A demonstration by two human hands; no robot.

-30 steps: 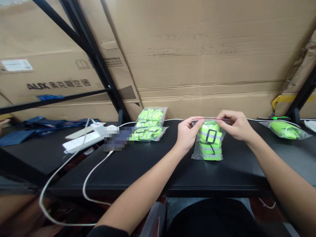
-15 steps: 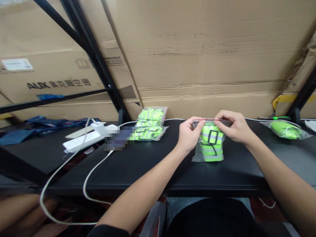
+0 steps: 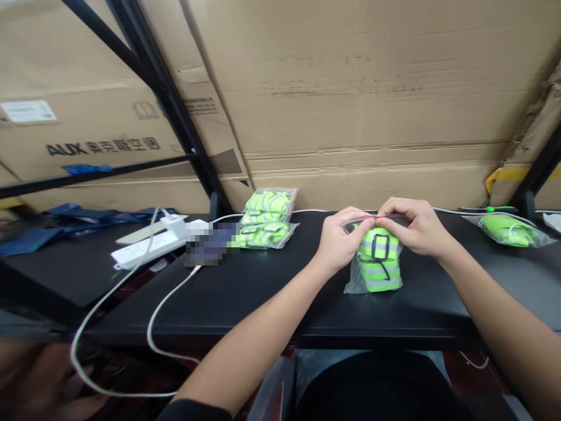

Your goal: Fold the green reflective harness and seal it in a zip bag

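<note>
A clear plastic bag [image 3: 379, 263] holds folded neon-green straps with grey stripes and a black buckle, standing over the black table. My left hand [image 3: 344, 238] pinches its top edge, which has a red line, between thumb and fingers. From the other side my right hand [image 3: 409, 227] pinches the same edge, its thumb close to the left thumb. Two similar filled bags [image 3: 266, 219] lie at the back, left of my hands. Another bag with green material [image 3: 508, 230] rests at the right.
On the left of the black table [image 3: 263, 292] are a white power strip [image 3: 146, 248], a phone-like dark object [image 3: 213, 242] with a white cable, and blue items [image 3: 39, 237]. Cardboard [image 3: 350, 117] stands behind. Blurred skin of another person shows at lower left.
My left hand has slid right along the bag's top edge, bringing the two thumbs close together. The bag has shifted slightly right and down.
</note>
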